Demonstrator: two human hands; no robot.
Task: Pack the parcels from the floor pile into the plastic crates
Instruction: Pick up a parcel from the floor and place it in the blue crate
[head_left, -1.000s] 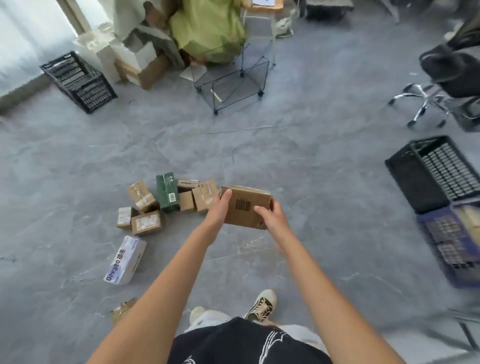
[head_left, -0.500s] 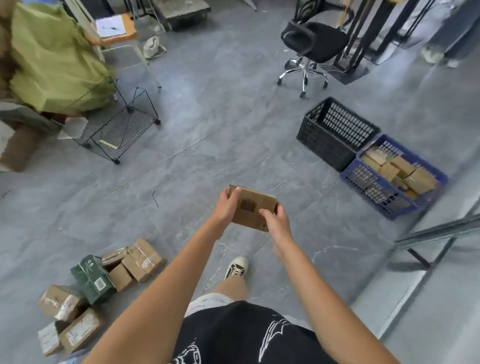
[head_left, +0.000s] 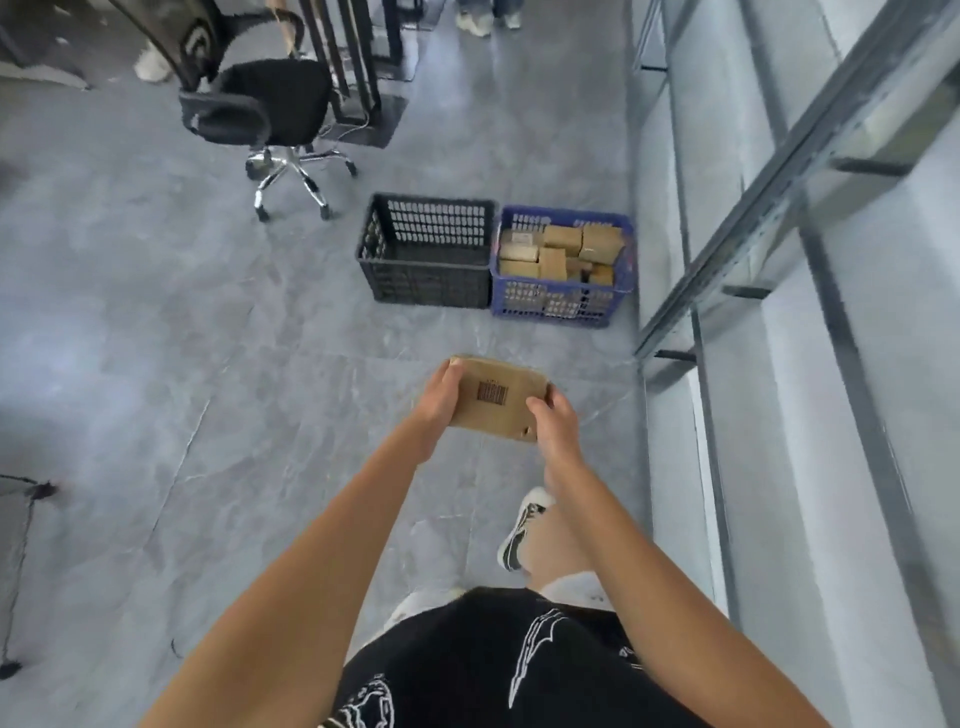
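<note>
Holding a flat brown parcel (head_left: 498, 399) w/ both hands, out in front of the body, above the grey floor (head_left: 156, 338). Left hand (head_left: 438, 402) has its grip on the parcel's left end, thumb on the top face, fingers curled under. Right hand (head_left: 553, 418) grips the right near corner, fingers wrapped over the edge. Parcel is tilted a bit, barcode label face up, approx. mid-face.

Further ahead on the floor, two crates sit side by side, touching. Black crate (head_left: 423, 291) on the left; no parcels visible inside it. Blue crate (head_left: 558, 306) on the right, stacked w/ brown parcels (head_left: 563, 249) nearly up to its rim. Blue crate is just beside the base of a grey metal rack (head_left: 769, 171) running along the right side of the view. The held parcel is well short of both crates, roughly in line w/ the gap between them.

Black office chair (head_left: 270, 104) w/ chrome star base stands beyond and left of the black crate. Person's black shorts and one sneaker (head_left: 522, 527) show at the bottom. Feet of another person (head_left: 485, 21) visible at the top edge. Wire frame (head_left: 21, 519) partly in view at the left edge; can't tell what it is.
</note>
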